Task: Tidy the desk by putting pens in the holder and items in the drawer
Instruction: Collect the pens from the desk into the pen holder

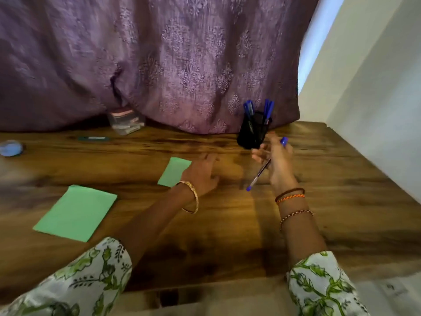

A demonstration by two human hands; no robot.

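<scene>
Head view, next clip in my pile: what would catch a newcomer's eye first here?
Probably the right hand raised over the wooden desk, holding a blue pen just in front of the black mesh holder, which already has several blue pens standing in it. Next, the two green papers: the larger one at front left, the smaller one mid-desk beside the open left hand.

Head camera looks forward and down, close over the desk point(227, 224).
</scene>
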